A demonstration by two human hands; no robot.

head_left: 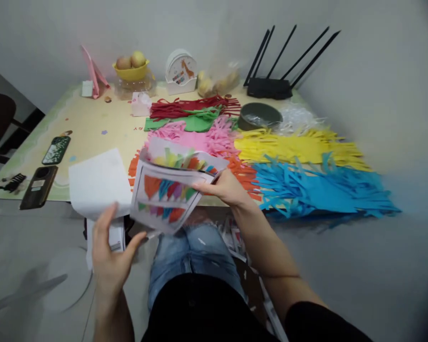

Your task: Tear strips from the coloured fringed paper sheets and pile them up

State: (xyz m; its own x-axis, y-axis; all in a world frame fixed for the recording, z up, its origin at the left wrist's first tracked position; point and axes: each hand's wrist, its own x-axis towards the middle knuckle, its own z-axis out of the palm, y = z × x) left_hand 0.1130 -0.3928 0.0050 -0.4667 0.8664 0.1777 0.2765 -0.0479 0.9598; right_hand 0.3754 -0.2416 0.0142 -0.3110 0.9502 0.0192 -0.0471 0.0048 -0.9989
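My right hand [228,187] grips a sheaf of printed sheets [164,194] by its right edge, thumb on top. Rows of colourful tassels are pictured on the front sheet, and another sheet curls up behind it. Left of the sheaf, my left hand [112,251] is held with thumb and fingers apart. Its fingertips reach the lower edge of a blank white sheet [96,185] that overhangs the table's front; whether they touch it I cannot tell. Behind the sheaf lie fringed strips of pink paper [192,140] and orange paper [248,175], partly hidden.
Blue fringe [328,190], yellow fringe [299,147], green fringe [199,121] and red fringe [192,107] cover the table's right side. Behind stand a dark round bowl [259,115] and a black router [269,89]. Two phones [56,150] lie at left. A fruit bowl [131,72] stands at the back.
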